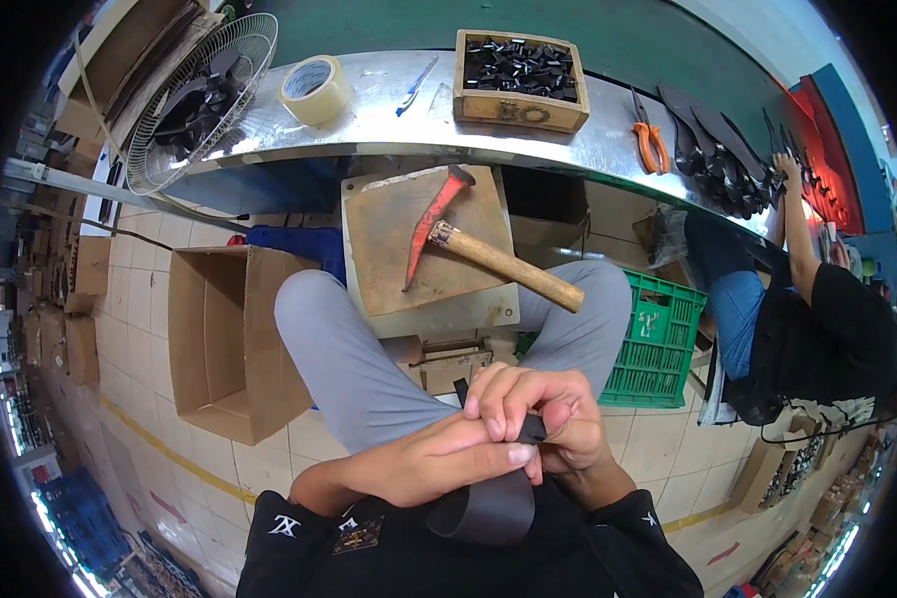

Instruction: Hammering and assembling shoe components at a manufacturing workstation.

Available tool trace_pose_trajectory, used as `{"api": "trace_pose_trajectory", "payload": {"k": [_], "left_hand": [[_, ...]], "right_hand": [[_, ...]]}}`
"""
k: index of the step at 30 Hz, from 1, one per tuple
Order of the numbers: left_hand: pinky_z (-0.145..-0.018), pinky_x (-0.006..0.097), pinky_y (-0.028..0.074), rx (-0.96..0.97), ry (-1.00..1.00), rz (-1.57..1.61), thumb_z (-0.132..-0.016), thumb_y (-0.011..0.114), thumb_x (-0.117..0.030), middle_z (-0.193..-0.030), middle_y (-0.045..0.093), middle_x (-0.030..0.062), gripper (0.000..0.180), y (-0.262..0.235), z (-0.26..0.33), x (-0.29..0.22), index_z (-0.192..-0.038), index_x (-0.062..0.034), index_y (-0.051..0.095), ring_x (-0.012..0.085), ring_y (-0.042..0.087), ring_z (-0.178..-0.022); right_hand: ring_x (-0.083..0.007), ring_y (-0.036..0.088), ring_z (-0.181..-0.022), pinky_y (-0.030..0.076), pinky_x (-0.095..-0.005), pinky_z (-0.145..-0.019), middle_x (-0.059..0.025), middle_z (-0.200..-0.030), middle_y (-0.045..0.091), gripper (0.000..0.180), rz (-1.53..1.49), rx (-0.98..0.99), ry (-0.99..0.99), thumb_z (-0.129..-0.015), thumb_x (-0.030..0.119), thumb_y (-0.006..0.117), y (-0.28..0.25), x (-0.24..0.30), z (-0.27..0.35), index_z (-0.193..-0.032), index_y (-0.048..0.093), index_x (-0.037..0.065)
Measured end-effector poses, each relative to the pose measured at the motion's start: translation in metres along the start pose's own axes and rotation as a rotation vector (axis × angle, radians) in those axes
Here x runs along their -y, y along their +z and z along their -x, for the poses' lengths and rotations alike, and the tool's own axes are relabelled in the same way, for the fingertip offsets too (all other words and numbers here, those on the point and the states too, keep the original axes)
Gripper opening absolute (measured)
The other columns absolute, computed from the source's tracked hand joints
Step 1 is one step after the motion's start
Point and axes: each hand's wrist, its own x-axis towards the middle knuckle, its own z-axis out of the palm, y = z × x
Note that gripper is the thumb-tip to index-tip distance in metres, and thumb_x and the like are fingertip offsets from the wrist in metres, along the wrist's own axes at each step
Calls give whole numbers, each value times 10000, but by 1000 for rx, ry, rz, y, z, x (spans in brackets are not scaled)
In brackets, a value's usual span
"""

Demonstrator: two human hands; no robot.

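Close to my chest, both hands meet on a dark strap (495, 510). It hangs below the fingers in a wide curved band. My left hand (434, 460) is closed on it, thumb stretched along the upper part. My right hand (553, 411) pinches the strap from the other side, its fingers bent over the top. Between the fingertips shows a small black end piece (532, 430); the hands hide how it joins the strap. Beyond my knees a hammer (439, 224) with a red head and wooden handle lies on a worn board (384, 269).
On the metal bench stand a wooden box (518, 112) of small black pieces, a tape roll (314, 90), a pen (417, 88), orange-handled pliers (650, 140) and dark sandal parts (713, 140). A cardboard box (269, 349) is left, a green crate (658, 344) right. A co-worker (817, 329) sits far right.
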Motion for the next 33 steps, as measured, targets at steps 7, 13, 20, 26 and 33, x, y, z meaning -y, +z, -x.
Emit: {"api": "trace_pose_trajectory", "payload": {"k": [7,13,20,26,33], "left_hand": [[-967,302,426,-197,-64,212,-1021,473,-225,-999,649,105,304,5,-3,1,-1015,35,631,187,596,-1034],[-981,297,413,-108,-9,136,-1057,433,-280,-1051,630,100,373,6,-5,4,-1017,26,642,178,569,-1057],[-998,298,404,-63,-60,182,-1058,433,-277,-1070,630,104,379,0,-2,3,-996,35,640,180,568,-1070],[-998,306,399,-88,-71,199,-1058,411,-273,-1053,631,105,368,4,-4,11,-1051,34,613,182,569,-1075],[-921,322,440,-162,-15,106,-1004,451,-269,-1011,634,133,321,12,-6,1,-961,14,595,215,601,-994]], "right_hand": [[-292,531,-1024,418,-444,-952,-109,-898,584,573,-16,-133,100,-945,589,526,2,-7,3,-871,622,28],[-292,523,-1032,410,-440,-959,-96,-895,583,575,-25,-55,60,-947,594,512,-7,-10,7,-874,621,35],[-301,535,-1026,412,-445,-968,-108,-913,594,580,-88,-80,81,-941,590,527,0,-10,9,-883,624,22],[-324,558,-1076,428,-476,-993,-127,-964,603,596,39,-6,137,-951,581,513,-18,-5,14,-1004,627,-1],[-317,587,-1145,442,-450,-1005,-185,-1147,634,575,294,80,-40,-955,499,576,-45,-1,14,-1176,613,-31]]}}
